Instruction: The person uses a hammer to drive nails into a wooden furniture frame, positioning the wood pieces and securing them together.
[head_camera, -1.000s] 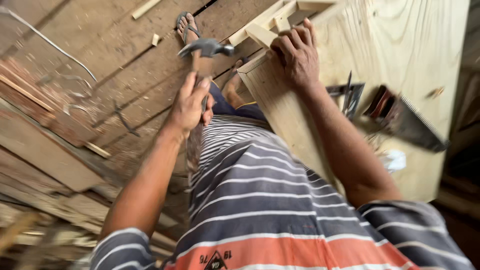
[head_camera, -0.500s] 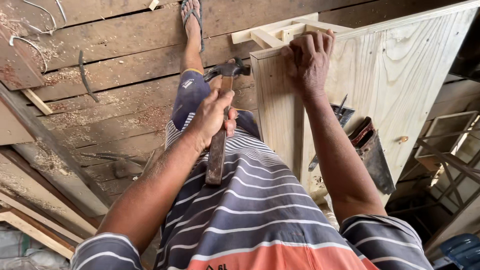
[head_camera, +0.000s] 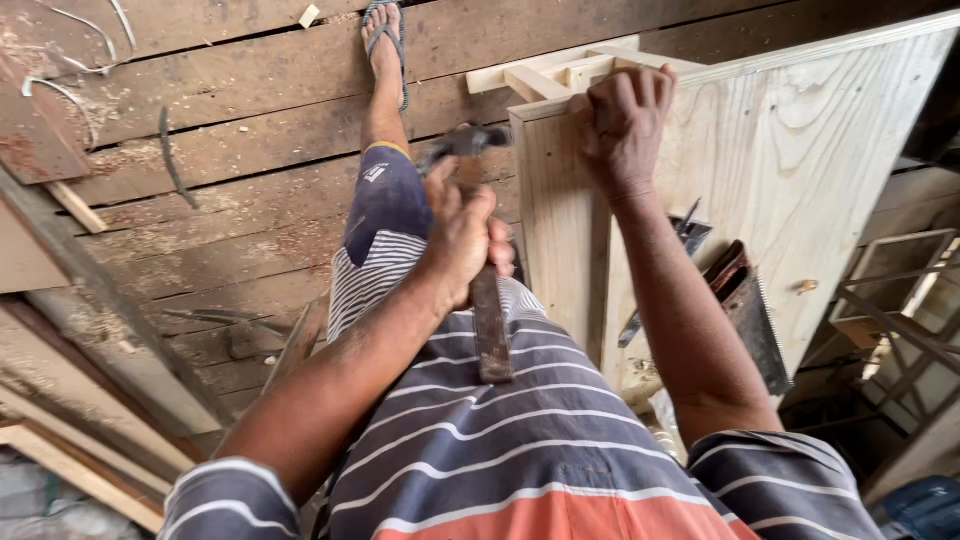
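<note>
Left hand: yr left hand (head_camera: 465, 235) is clenched tight round the hammer (head_camera: 480, 250), gripping high on the handle, not far below the head.
Hammer: long axis runs near straight away from you; wooden handle butt points back at yr striped shirt (head_camera: 500, 440), metal head sits at the far end, just left of the panel's top corner.
Right hand: yr right hand (head_camera: 625, 125) is clamped over the top edge of the wood panel (head_camera: 780, 170), fingers curled over the far side, thumb side toward the hammer. Can't tell if a nail is pinched under the fingers; too hidden.
Panel: pale pine board standing on edge, to the right of yr leg, w/ a narrower side board (head_camera: 560, 230) facing the hammer. Short frame pieces (head_camera: 545, 78) stick out beyond its top.
Key relation: hammer head is left of and v. near the corner yr right hand holds; head and fingers are close but apart. Left hand is the striking side, right hand the steadying side, so the panel corner lies fwd-right of the hammer.
Leg/foot: yr leg in dark shorts stretches fwd over the plank floor (head_camera: 200, 150), sandal (head_camera: 385, 30) at the far end.
Nearby: a handsaw (head_camera: 750, 310) leans right of yr right forearm, beside the panel; loose wood strips lie at lower left.
</note>
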